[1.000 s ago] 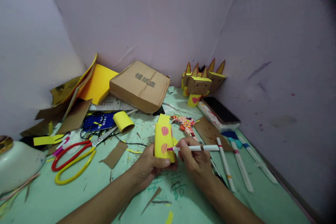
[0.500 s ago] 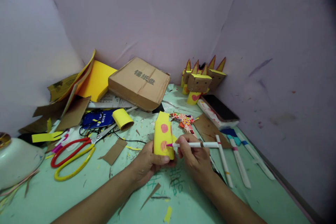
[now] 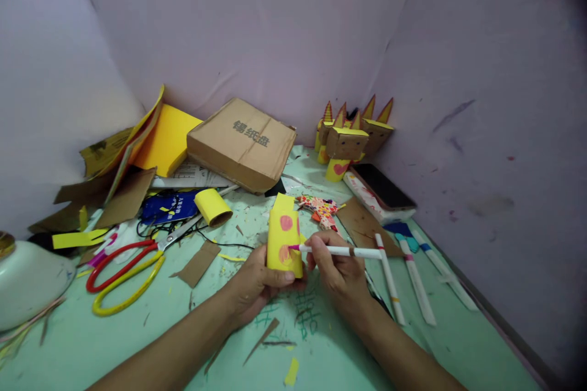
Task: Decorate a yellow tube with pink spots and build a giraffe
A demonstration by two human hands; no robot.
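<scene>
Head view: the left hand [image 3: 257, 284] grips a yellow tube [image 3: 284, 238] upright just above the table [image 3: 137, 336]. The right hand [image 3: 337, 269] pinches a marker [image 3: 342, 251], tip touching the tube's lower pink dot. Scissors [image 3: 126, 272] lie left.

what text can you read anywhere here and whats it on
"锡纸盘": printed in dark characters on the top of the brown cardboard box at the back.
Blue packet left of the yellow roll: pale print, too small to read.
Green scribbles on the table mat below the hands: look like handwritten characters, not legible.
Nothing else readable.
</scene>
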